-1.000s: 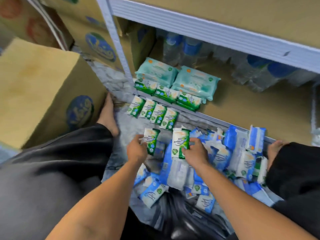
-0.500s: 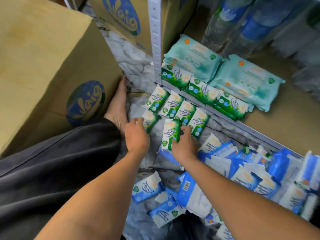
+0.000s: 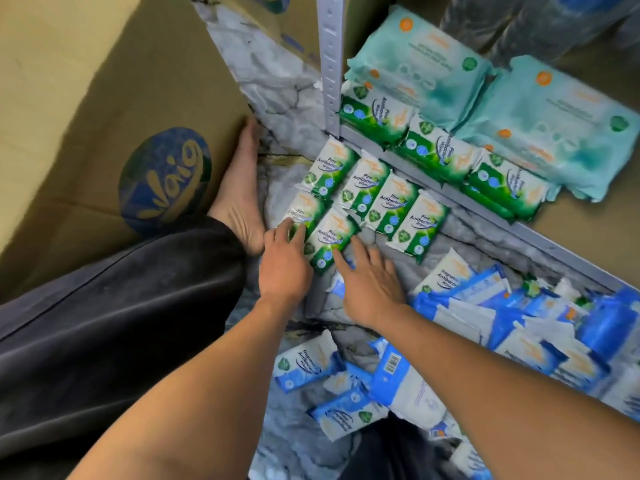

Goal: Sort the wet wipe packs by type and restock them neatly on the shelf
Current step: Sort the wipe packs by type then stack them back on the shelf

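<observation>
Left hand (image 3: 284, 265) rests flat on a green pack (image 3: 303, 209); right hand (image 3: 372, 289), fingers spread, touches the next pack (image 3: 330, 237), labelled "Pine Antibacterial Wipes", below the shelf edge (image 3: 568, 251).

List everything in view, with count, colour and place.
small green wipe packs: six, green and white, floor before the shelf, a row of four and a nearer row of two
shelved green packs: three showing, green, front edge
large wipe packs: two showing, teal, behind those
blue wipe packs: loose pile, uncountable, blue and white, floor at right
water bottles: blurred, count unclear, shelf back
cardboard box: one, brown with blue logo, left
shelf upright: one, pale grey
bare foot: one, beside the box
left hand: fingers on a nearer-row green pack
right hand: fingertip on the other
</observation>
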`<state>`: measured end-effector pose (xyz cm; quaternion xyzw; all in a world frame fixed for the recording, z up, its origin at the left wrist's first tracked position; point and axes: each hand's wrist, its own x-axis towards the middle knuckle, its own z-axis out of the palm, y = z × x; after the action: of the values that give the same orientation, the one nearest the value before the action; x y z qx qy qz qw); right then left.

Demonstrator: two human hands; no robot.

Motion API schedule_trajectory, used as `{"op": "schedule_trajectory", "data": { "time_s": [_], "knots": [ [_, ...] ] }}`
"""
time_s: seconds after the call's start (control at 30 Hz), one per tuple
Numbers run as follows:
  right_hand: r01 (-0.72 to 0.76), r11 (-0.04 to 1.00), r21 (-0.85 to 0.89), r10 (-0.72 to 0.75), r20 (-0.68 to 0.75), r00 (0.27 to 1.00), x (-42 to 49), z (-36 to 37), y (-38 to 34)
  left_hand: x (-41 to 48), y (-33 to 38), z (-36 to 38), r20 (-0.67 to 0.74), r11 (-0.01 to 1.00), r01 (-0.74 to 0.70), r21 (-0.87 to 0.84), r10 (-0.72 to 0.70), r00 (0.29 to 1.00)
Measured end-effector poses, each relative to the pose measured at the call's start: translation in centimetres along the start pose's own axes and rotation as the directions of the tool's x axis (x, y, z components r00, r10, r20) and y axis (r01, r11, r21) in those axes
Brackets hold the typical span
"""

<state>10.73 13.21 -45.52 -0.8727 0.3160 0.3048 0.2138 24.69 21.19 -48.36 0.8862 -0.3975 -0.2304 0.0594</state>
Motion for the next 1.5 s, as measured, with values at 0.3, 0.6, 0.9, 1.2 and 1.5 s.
{"op": "schedule_trajectory", "data": {
  "time_s": [0.3, 0.6, 0.9, 1.2, 1.5],
  "knots": [
    [-0.064, 0.992, 0.109, 0.073, -0.083, 0.994, -2.1, -1.3, 1.2, -1.0, 1.1, -0.6, 0.022, 0.992, -0.103, 0.074, 0.102, 0.995],
    [-0.225, 0.940, 0.257, 0.289, -0.245, 0.926, -14.7, 1.4, 7.2, -7.8, 11.4, -0.5, 0.088, 0.924, -0.383, -0.028, 0.383, 0.919],
    [-0.492, 0.690, 0.531, 0.647, -0.147, 0.749, -28.3, 8.8, 13.4, -15.4, 19.8, 1.7, 0.284, 0.877, -0.480, -0.019, 0.465, 0.839],
    [-0.565, 0.295, 0.771, 0.806, 0.117, 0.580, -32.1, 14.1, 19.6, -18.7, 24.5, 4.2, 0.467, 0.811, -0.583, 0.043, 0.500, 0.729],
    [-0.483, 0.168, 0.860, 0.895, 0.072, 0.440, -29.3, 15.3, 27.8, -19.5, 27.8, 6.3, 0.341, 0.806, -0.578, 0.129, 0.511, 0.789]
  ]
}}
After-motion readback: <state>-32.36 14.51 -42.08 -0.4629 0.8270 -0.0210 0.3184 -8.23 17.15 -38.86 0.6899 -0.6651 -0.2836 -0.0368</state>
